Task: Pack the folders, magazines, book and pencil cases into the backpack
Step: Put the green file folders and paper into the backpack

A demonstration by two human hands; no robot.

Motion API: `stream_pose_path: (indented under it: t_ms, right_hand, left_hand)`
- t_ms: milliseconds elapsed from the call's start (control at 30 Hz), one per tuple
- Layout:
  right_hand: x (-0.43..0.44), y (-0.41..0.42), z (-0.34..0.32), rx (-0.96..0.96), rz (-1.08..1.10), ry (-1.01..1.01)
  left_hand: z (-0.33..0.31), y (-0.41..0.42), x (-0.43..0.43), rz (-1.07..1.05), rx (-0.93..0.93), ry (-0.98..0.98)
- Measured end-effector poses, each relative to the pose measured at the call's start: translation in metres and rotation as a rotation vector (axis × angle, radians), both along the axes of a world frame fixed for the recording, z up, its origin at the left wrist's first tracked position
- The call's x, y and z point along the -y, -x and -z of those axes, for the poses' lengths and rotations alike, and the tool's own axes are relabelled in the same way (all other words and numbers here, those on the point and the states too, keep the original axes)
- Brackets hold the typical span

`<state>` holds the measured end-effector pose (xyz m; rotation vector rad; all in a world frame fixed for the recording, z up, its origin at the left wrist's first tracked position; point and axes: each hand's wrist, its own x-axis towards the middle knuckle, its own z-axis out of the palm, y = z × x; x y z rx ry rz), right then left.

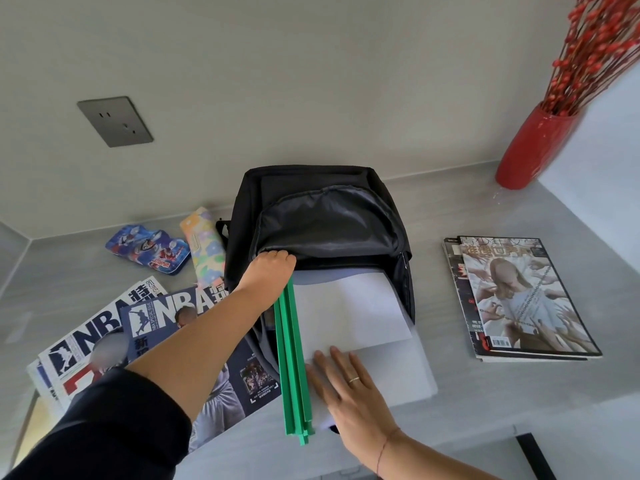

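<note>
A black backpack [322, 216] lies open on the grey desk [485, 393], its mouth facing me. My left hand [272, 268] grips the lower edge of the opening. Clear folders with green spines [292, 358] and white sheets stick halfway out of the bag. My right hand [346, 386] lies flat on the folders, fingers straight. Two NBA magazines [145, 327] lie at the left under my left arm. Behind them sit a blue cartoon pencil case [149, 249] and a floral pencil case [204, 247]. A book and a magazine are stacked [519, 299] at the right.
A red vase [533, 147] with red berry branches stands at the back right corner. A wall socket [114, 121] is on the wall behind. The desk's front edge runs just below my right wrist.
</note>
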<state>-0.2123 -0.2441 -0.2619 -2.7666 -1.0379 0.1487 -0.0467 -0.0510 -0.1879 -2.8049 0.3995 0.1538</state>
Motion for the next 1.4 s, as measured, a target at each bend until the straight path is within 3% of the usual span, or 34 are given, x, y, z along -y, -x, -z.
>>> stream_pose_path:
  t_ms: [700,967,1167,1300,1400]
  right_hand:
    - [-0.05,-0.124,-0.012,-0.103,0.146,0.037]
    - [-0.043,-0.135,-0.011,-0.137,0.127,0.075]
    - [0.01,-0.118,-0.03,-0.27,0.075,-0.075]
    - [0.075,-0.114,-0.034,-0.126,0.347,-0.268]
    - [0.123,-0.127,-0.029,-0.074,0.605,-0.241]
  left_hand:
    - [-0.007,-0.005,0.002,0.037,-0.051,0.095]
    - [-0.002,-0.002,0.001,-0.048,-0.07,0.181]
    - [0.019,0.031,-0.004,0.005,0.352,0.375]
    - [0.027,0.059,0.012,-0.009,0.5,0.465]
    - [0.024,0.065,0.051,0.014,0.438,0.599]
